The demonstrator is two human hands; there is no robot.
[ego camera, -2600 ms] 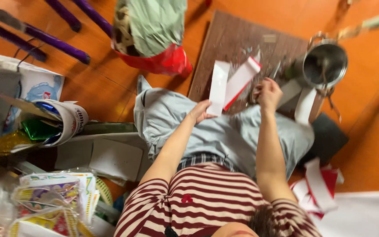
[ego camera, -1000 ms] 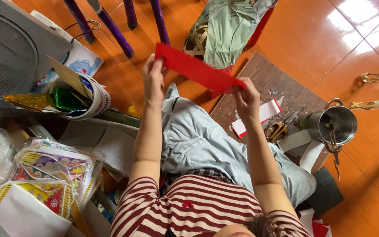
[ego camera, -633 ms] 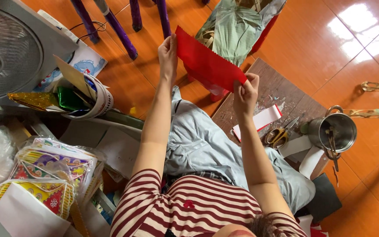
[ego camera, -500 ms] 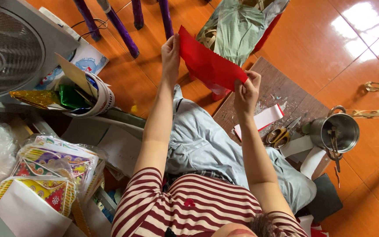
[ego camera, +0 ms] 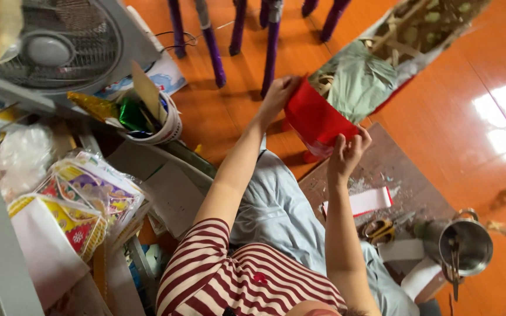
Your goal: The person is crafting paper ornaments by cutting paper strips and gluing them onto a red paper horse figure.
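Both of my hands hold up a red paper sheet [ego camera: 316, 119] in front of me. My left hand [ego camera: 279, 93] grips its upper left edge, and my right hand [ego camera: 347, 152] pinches its lower right corner. The sheet is curved and slightly folded between them. Below my right hand, a brown board [ego camera: 402, 169] lies on the orange floor over my lap side. On it rest a white paper strip with a red end [ego camera: 363, 202] and yellow-handled scissors [ego camera: 379, 229].
A metal pot [ego camera: 467, 246] with tools stands at the right. A sack of green leaves [ego camera: 376, 76] lies behind the sheet. Purple chair legs [ego camera: 212, 50], a fan [ego camera: 60, 41], a white bucket of coloured foil [ego camera: 160, 124] and stacked printed papers [ego camera: 83, 202] fill the left.
My hands have raised the red sheet higher and farther from my body, bending it between them. The view has tilted so the fan and chair legs fill more of the top.
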